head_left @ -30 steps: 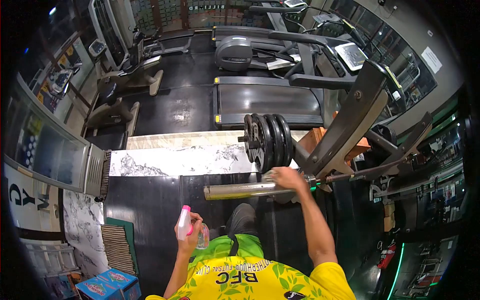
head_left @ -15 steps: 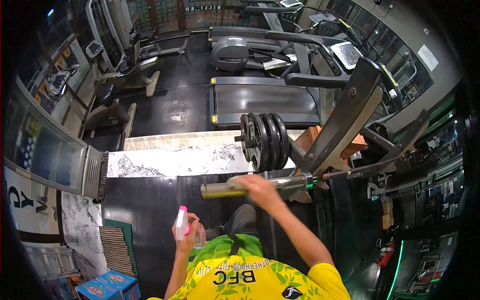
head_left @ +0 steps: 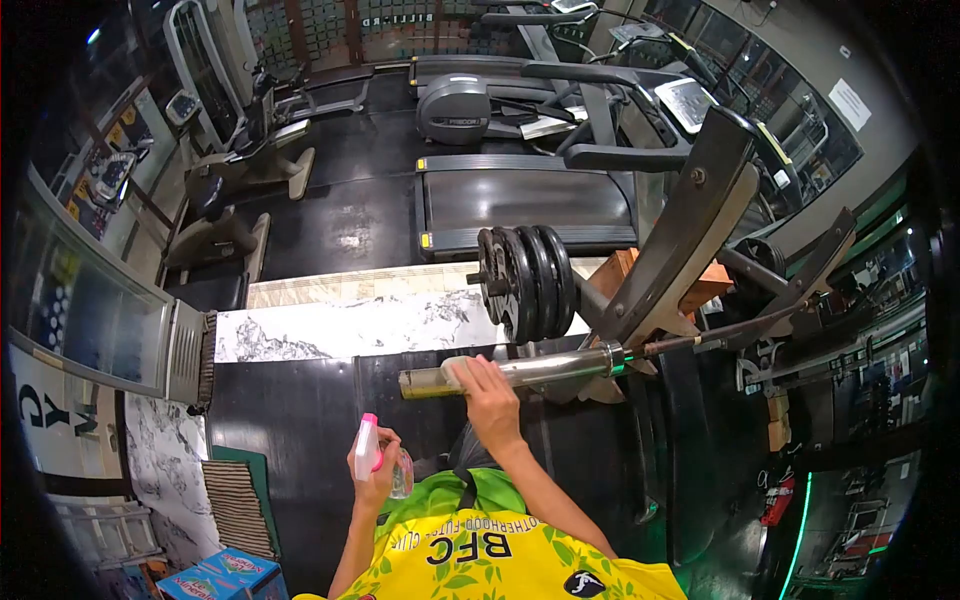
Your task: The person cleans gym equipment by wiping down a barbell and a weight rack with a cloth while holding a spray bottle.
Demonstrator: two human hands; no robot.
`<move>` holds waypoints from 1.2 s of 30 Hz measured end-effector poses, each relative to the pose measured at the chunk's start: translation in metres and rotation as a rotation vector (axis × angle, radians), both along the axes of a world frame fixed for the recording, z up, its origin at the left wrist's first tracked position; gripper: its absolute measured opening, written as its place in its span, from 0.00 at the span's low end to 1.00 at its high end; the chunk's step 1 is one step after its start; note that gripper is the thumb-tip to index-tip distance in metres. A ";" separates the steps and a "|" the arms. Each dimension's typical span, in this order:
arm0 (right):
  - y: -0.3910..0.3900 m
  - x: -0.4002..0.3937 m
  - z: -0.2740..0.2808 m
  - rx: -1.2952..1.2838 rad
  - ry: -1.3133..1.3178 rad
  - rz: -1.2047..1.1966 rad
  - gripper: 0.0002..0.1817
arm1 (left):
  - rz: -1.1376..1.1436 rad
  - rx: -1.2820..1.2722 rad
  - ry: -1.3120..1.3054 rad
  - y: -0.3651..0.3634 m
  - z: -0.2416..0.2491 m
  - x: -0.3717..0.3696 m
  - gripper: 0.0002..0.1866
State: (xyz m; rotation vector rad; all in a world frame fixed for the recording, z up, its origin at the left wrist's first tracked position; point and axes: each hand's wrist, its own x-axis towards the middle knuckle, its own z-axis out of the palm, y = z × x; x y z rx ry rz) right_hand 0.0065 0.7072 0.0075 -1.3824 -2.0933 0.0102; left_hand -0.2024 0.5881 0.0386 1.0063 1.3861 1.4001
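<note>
Probably slippery, the bar is best encircled near its end; my right hand, fingers together, presses a cloth, my left hand clasping a bottle.

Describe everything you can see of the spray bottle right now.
The spray bottle has a white head with a pink tip, some pink near the trigger, and a clear body; it all looks like plastic. The left hand has it in its grip, hiding part of it. The tip points forward, away from the wearer; the body shows to the hand's right. Any liquid inside is too unclear to tell.
</note>
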 end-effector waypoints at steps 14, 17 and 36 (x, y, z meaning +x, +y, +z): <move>0.040 0.170 0.037 -0.011 -0.103 -0.293 0.21 | -0.044 0.012 0.052 0.007 -0.010 -0.011 0.04; 0.074 0.184 0.060 -0.062 0.052 -0.433 0.18 | -0.051 0.019 0.025 0.006 -0.001 -0.011 0.04; -0.035 0.148 -0.065 0.034 0.331 -0.685 0.25 | -0.177 -0.013 -0.098 0.025 -0.003 0.010 0.05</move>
